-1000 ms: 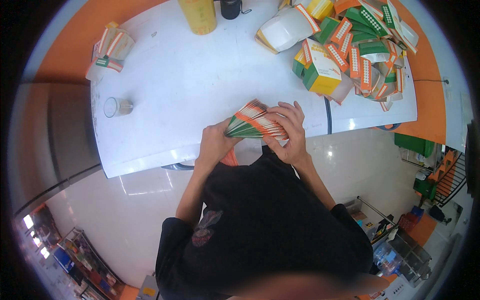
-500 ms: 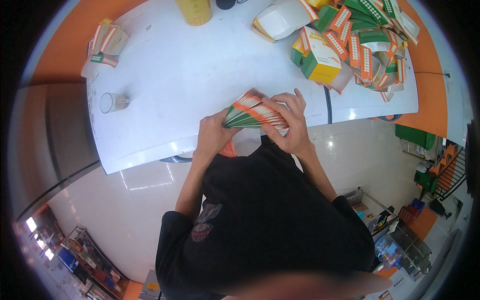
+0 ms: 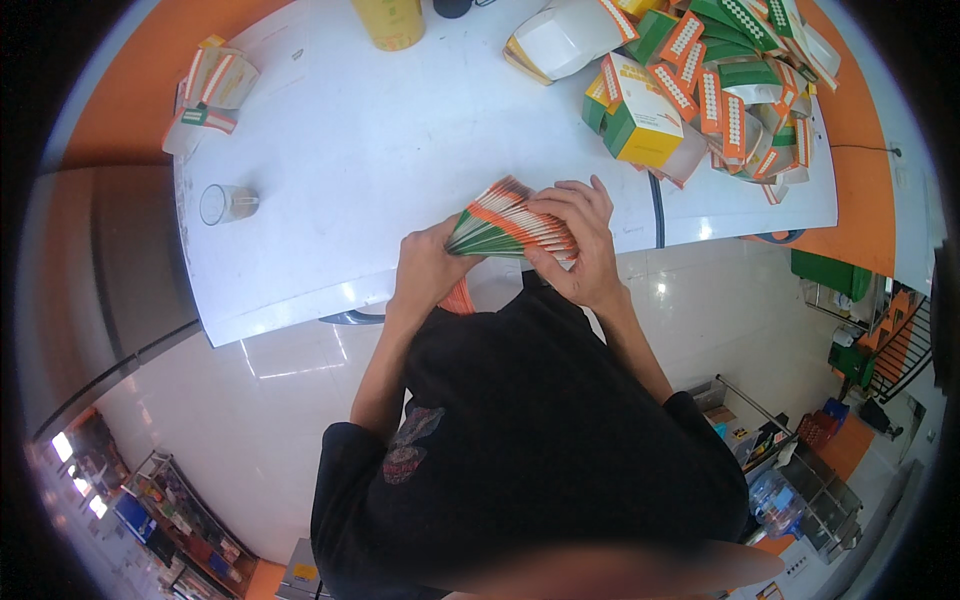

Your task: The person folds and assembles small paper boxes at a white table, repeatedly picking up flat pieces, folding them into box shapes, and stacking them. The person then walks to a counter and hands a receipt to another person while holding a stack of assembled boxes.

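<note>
Gripping a fanned stack of flat green-orange-white cardboard cartons point(image 3: 510, 226) at the white table point(image 3: 400, 150) edge, left hand point(image 3: 428, 270) and right hand point(image 3: 580, 245) fingers clamp its sides. Likely light, slippery; hold ends.

Worktop point(image 3: 400, 160): card stack point(image 3: 510, 225) at near edge between both hands, glass point(image 3: 225, 203) left, carton pile point(image 3: 720, 90) far right, cup point(image 3: 392, 20) far centre.

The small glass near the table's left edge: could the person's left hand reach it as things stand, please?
Probably yes: bare white table lies between the left hand and the glass, but that hand holds the fanned stack of flat cartons.
</note>
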A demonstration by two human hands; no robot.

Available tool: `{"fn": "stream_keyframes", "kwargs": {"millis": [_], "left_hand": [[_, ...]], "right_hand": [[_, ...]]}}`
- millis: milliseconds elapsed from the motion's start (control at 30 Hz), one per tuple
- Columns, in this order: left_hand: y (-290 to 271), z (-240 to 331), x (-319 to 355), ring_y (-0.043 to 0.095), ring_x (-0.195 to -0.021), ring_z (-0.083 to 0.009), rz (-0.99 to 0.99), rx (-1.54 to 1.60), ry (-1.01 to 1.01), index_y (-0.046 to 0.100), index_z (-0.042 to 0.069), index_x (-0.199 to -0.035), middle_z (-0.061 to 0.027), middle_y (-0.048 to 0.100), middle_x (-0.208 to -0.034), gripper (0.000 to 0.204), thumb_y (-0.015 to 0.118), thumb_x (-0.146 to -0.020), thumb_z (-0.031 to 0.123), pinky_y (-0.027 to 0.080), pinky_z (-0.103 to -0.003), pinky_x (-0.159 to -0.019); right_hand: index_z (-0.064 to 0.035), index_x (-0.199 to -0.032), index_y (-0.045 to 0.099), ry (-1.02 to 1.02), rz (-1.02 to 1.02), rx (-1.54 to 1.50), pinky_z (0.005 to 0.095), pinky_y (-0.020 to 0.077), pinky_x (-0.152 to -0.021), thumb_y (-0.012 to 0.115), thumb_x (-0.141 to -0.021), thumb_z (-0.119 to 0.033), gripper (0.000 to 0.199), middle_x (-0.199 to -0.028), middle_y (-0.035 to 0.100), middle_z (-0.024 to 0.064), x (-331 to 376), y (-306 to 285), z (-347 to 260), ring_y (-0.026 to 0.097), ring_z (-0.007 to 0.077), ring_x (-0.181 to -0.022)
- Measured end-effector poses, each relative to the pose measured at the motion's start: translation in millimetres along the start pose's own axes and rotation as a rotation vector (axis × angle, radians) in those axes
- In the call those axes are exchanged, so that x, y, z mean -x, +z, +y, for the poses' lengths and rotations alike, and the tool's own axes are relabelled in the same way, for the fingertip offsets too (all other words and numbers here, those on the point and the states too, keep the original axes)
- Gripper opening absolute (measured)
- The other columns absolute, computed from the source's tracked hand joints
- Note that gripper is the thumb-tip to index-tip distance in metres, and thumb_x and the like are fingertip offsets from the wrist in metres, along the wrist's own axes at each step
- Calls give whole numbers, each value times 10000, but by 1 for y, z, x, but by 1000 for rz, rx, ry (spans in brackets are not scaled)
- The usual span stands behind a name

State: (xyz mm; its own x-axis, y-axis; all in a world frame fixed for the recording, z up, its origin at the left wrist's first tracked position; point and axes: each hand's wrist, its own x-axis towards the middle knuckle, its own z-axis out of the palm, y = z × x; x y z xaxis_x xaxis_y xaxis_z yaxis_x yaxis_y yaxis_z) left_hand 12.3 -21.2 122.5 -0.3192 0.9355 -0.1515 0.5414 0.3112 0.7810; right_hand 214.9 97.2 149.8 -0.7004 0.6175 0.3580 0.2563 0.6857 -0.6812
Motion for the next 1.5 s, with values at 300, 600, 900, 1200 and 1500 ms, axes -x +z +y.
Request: {"fn": "stream_keyframes", "kwargs": {"millis": [300, 600, 900, 1200, 1500], "left_hand": [[0, 1, 0, 748, -816, -334, -6, 10, 12, 725, 72, -1151, -151, 759, -888, 420, 854, -783, 227, 570, -391, -722], [-1, 2, 0, 743, -825, -344, -6, 14, 3, 723, 76, -1145, -163, 753, -885, 411, 845, -787, 236, 566, -397, -736], [-1, 2, 0, 743, -836, -346, -12, 9, 3, 721, 83, -1156, -162, 753, -890, 417, 842, -792, 246, 567, -399, -739], [1, 1, 0, 745, -835, -338, -3, 29, 21, 722, 76, -1158, -165, 752, -896, 426, 845, -783, 236, 567, -393, -740], [2, 1, 0, 745, -831, -337, 0, 18, 15, 721, 76, -1162, -158, 755, -893, 439, 851, -780, 247, 567, -391, -742]], "right_hand": [[-109, -1235, 678, 9, -59, -10, 630, 140, -1175, 766, -853, -374, 473, -1256, 605, 102, 0, -2, 2, 499, 315, -1246], [-78, -1219, 691, -12, -44, 36, 608, 160, -1183, 700, -872, -428, 493, -1256, 644, 114, -1, -1, 2, 511, 345, -1240], [-76, -1299, 644, 14, -111, 16, 617, 151, -1183, 709, -877, -447, 565, -1244, 605, 119, -2, -5, -1, 530, 310, -1217], [-91, -1295, 639, 45, -154, -4, 627, 134, -1193, 745, -855, -405, 551, -1282, 587, 107, -5, -10, -5, 481, 325, -1303], [-112, -1307, 633, 40, -171, -19, 629, 119, -1204, 770, -851, -400, 556, -1314, 621, 106, -5, -12, -1, 447, 366, -1337]]}}
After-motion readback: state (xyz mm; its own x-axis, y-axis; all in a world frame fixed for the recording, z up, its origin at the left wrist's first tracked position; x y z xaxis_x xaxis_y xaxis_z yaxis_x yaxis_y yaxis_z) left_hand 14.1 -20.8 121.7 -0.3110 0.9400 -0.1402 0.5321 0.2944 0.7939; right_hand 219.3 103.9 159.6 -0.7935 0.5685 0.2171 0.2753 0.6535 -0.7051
